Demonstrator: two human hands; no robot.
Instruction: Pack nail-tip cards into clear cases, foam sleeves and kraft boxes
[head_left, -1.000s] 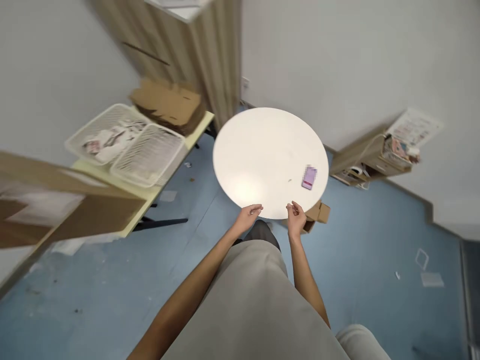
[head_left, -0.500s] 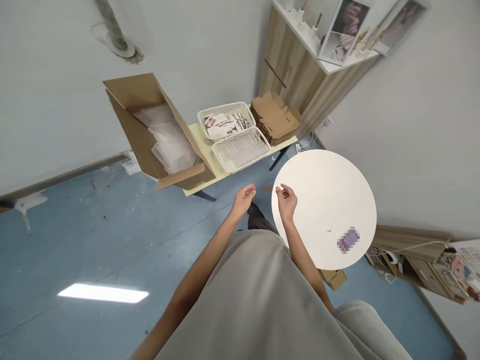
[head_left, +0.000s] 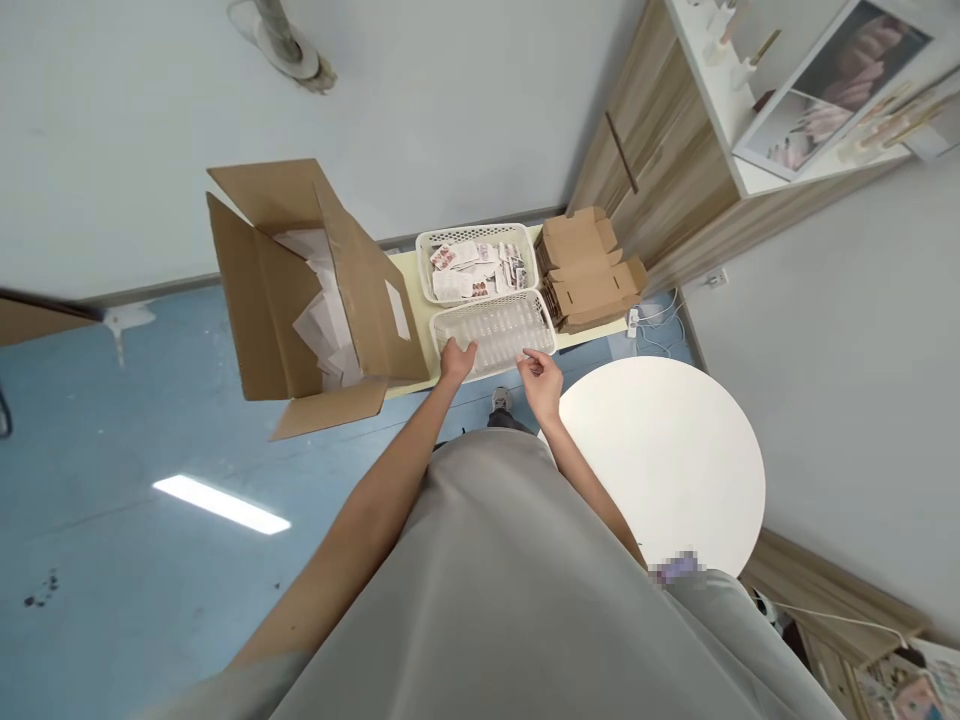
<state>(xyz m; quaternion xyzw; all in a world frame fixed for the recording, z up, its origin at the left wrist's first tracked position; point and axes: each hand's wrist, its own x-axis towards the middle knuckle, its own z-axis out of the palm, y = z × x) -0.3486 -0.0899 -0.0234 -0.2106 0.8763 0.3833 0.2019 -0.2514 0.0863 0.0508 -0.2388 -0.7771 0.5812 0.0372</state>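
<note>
A white plastic basket (head_left: 551,345) holds rows of clear plastic pieces, too small to tell their kind. At its front left edge is my left hand (head_left: 456,362), thumb and fingers apart; whether it touches the rim I cannot tell. My right hand (head_left: 543,385) hovers by the basket's front right corner, fingers loosely bent and parted, with nothing visible in it. Behind lies a second white basket (head_left: 422,262) filled with printed packets (head_left: 474,268).
Left of the baskets stands a big open carton (head_left: 382,320) with translucent white sheets or bags inside. Stacked flat brown boxes (head_left: 589,265) lie to the right on the pale yellow table (head_left: 409,275). A round white table (head_left: 667,450) and a wooden cabinet (head_left: 660,110) flank my right.
I have come closer to the yellow table. Both hands have moved forward, from over the floor and round table to the near edge of the front basket.
</note>
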